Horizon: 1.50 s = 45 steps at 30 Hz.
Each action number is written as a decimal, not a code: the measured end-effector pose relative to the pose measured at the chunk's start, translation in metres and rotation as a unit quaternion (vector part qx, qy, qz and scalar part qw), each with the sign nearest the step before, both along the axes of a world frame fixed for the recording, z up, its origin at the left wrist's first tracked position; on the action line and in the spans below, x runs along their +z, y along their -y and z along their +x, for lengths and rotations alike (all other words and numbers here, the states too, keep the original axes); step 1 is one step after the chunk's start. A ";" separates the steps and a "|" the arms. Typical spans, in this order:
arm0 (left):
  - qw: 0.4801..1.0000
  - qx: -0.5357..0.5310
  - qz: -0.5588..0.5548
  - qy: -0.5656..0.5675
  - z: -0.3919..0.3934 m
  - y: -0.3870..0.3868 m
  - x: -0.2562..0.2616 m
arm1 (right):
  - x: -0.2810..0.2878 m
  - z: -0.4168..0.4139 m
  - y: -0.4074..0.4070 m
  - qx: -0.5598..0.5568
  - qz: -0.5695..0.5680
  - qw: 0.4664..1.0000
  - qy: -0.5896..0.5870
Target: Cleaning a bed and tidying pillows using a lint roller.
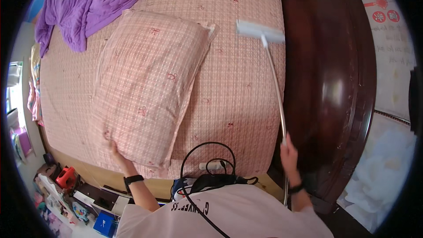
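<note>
A pink checked pillow [148, 89] lies slanted on a bed with a matching pink checked cover [231, 112]. My left hand [119, 158] is at the pillow's lower left corner, its fingers partly hidden against the cloth. My right hand [289, 157] is closed around the metal pole of a long-handled tool. The tool's wide white head [260, 32], blurred, lies over the bed's upper right part near the headboard; whether it is a brush or a squeegee I cannot tell.
A dark glossy wooden headboard [325, 72] borders the bed at right. A crumpled purple blanket [96, 3] lies at the upper left. Black cables [209, 143] and a white remote-like object [211, 166] are close before me. A red plastic item [66, 178] and a blue box [104, 224] stand at lower left.
</note>
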State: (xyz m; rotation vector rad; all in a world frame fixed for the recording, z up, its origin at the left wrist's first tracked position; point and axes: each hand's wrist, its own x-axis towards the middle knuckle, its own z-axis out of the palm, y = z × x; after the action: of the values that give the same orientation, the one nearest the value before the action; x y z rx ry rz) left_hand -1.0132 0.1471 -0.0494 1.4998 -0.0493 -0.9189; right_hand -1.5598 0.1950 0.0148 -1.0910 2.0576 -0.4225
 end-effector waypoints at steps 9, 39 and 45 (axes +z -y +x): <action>0.912 -0.065 -0.052 0.403 0.067 0.027 0.097 | -0.045 0.026 0.296 0.055 -0.107 0.991 -0.066; 0.881 0.116 0.330 0.317 0.038 -0.019 0.004 | -0.077 0.041 0.236 0.108 -0.223 0.969 0.004; 0.875 0.121 0.336 0.328 0.039 -0.019 0.004 | -0.086 0.020 0.209 0.142 -0.201 0.969 -0.015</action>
State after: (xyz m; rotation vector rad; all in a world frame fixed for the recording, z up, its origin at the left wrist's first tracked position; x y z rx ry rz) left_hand -0.9737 0.1657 -0.0458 2.3592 -0.0340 -0.1702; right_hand -1.5395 -0.0137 -0.0716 -1.6170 1.8435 -0.6982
